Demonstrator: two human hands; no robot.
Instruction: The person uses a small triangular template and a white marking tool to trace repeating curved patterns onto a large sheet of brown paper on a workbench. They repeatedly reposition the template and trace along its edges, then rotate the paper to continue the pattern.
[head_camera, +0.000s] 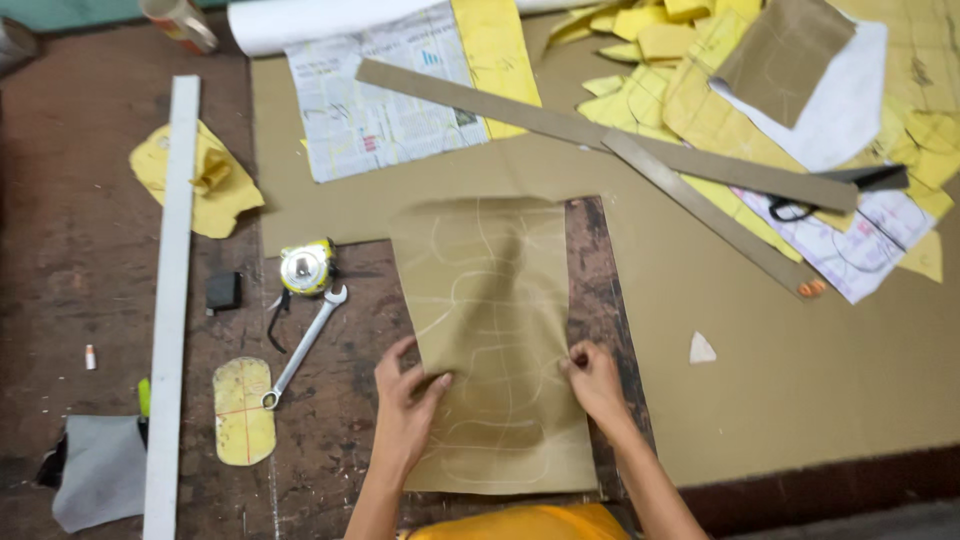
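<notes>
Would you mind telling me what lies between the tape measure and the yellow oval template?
In the head view, a metal wrench lies diagonally between the tape measure and the yellow oval template.

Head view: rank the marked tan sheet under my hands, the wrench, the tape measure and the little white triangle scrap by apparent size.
1. Marked tan sheet, largest by far.
2. Wrench.
3. Tape measure.
4. White triangle scrap, smallest.
All lie on the same surface, so nearness hardly skews this.
</notes>
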